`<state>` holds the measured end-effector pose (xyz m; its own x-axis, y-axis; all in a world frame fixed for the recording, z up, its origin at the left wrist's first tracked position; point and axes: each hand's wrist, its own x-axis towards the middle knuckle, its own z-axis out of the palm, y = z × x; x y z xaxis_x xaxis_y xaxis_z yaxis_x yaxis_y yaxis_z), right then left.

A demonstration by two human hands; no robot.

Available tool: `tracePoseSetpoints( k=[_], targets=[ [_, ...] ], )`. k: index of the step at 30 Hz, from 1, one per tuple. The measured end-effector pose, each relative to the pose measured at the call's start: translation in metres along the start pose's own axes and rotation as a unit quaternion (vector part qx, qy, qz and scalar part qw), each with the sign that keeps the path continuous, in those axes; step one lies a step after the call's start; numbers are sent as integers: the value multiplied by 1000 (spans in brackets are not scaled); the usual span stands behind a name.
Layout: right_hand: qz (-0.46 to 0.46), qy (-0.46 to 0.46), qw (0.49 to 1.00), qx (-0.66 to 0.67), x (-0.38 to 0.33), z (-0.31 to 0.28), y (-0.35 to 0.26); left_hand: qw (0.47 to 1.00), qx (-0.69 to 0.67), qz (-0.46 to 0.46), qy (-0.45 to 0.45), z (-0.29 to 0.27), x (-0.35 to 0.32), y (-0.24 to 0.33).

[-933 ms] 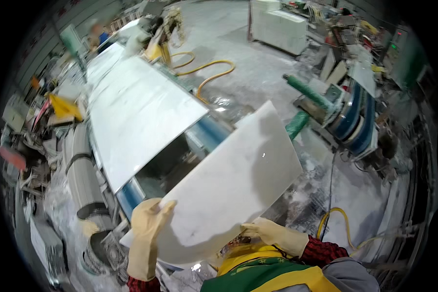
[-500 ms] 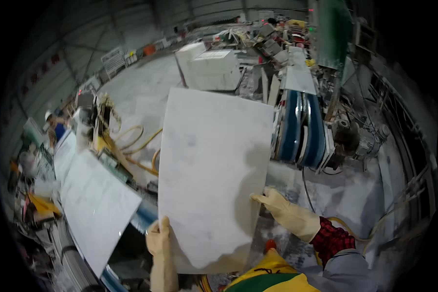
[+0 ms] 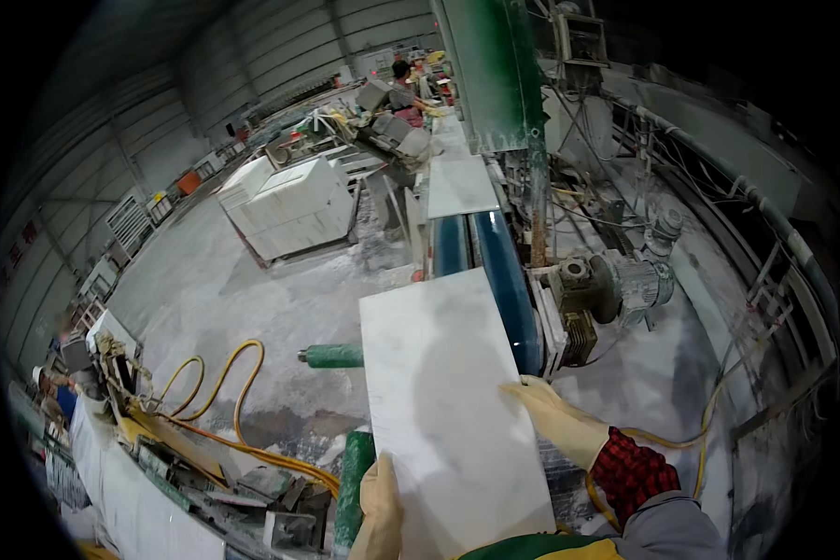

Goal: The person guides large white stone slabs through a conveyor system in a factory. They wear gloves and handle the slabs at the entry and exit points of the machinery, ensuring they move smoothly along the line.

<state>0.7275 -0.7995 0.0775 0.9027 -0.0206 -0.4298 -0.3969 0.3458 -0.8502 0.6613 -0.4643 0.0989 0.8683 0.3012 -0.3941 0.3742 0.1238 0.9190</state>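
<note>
A white rectangular stone slab (image 3: 453,411) is tilted in front of me, with a shadow across its face. My left hand (image 3: 378,513), in a cream rubber glove, grips its left edge low down. Higher up on the opposite edge, my gloved right hand (image 3: 560,425) is closed on the slab; some fingers are hidden behind it. The slab's far end reaches the near part of a conveyor with blue belts (image 3: 502,289); whether it touches them I cannot tell. Farther along that conveyor lies another pale slab (image 3: 462,187).
Green rollers (image 3: 334,356) stick out left of the slab. Yellow hoses (image 3: 238,411) loop over the floor. A motor (image 3: 639,285) stands right of the belts, under a green machine housing (image 3: 485,75). White block stacks (image 3: 294,205) stand farther back. Co-workers (image 3: 401,79) are at the far conveyor and left edge.
My view and the slab have turned right, from beside the left-hand slabs toward the blue-belted conveyor. The slab's far end now overlaps the belts in view. Both hands keep their hold.
</note>
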Motion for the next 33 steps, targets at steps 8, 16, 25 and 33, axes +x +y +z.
tracePoseSetpoints(
  k=[8, 16, 25, 33],
  targets=[
    [-313, 57, 861, -397, 139, -113, 44, 971, 222, 14, -84, 94, 136, 2],
    [-313, 77, 784, -530, 151, -100, -39, 826, 501, 161, -200, 150, 244, 33],
    [185, 17, 982, 30, 74, -124, 27, 920, 128, -193, -316, 158, 281, 39],
    [132, 36, 990, 23, 101, -95, -24, 864, 203, -303, -348, 157, 286, 49]
  ],
)
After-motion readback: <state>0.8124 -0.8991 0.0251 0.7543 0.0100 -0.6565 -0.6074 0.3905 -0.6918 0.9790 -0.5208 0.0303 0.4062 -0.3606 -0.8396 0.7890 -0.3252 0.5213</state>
